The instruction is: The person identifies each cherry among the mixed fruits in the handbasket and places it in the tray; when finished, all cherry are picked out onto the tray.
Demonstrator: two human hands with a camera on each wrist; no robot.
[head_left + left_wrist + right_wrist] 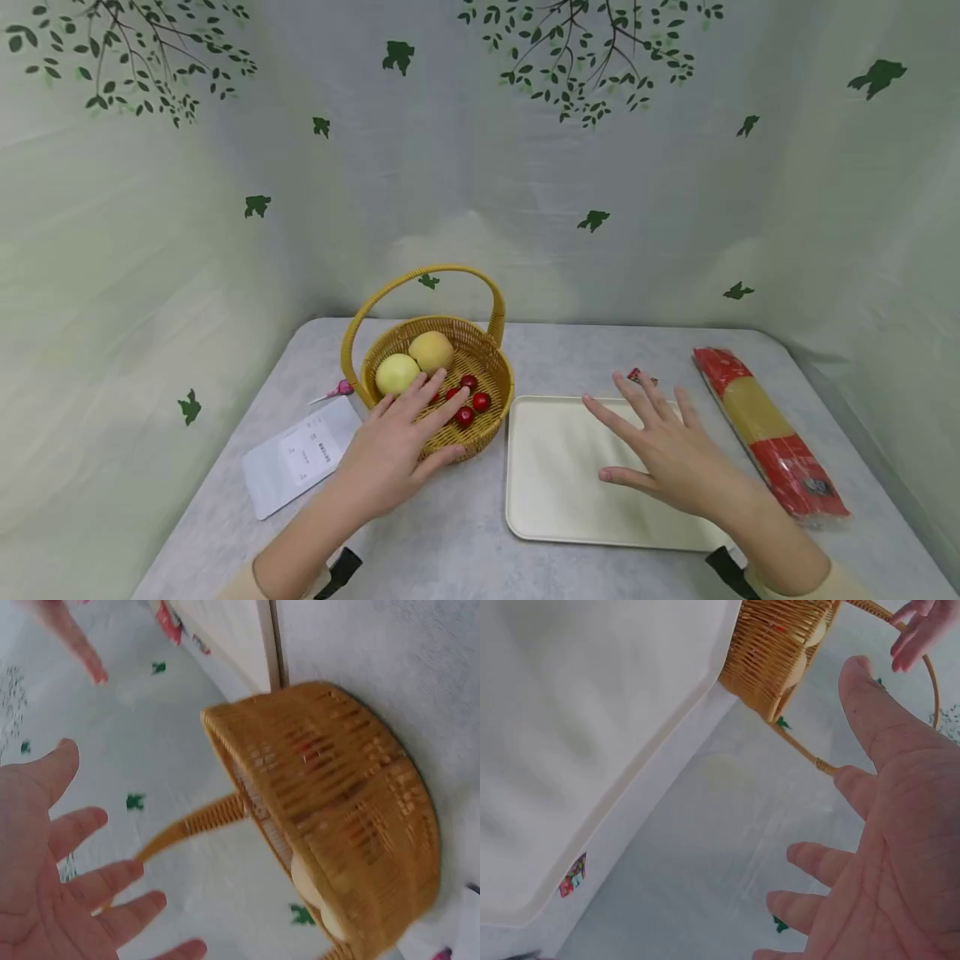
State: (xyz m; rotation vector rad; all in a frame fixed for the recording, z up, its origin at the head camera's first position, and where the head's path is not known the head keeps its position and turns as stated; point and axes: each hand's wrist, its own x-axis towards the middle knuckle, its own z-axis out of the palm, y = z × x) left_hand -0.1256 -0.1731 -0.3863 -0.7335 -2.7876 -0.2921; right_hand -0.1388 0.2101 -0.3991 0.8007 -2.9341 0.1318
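Observation:
My left hand (393,454), fingers spread and holding nothing, is raised in front of a wicker basket (498,375) and overlaps its near rim in the head view. Inside the basket are a pale green round fruit (396,373), a yellowish round fruit (431,352) and several dark red cherries (482,402). The left wrist view shows the palm (30,877) apart from the basket's side. My right hand (671,458) hovers with spread fingers over a cream rectangular tray (555,500), and nothing is in its grasp.
A white packet with a label (307,454) lies left of the basket, beside a pink lollipop (343,387). On the right is a long red-and-yellow package (768,429). A small red wrapped item (637,375) sits behind the tray. Leaf-patterned curtains (480,192) surround the table.

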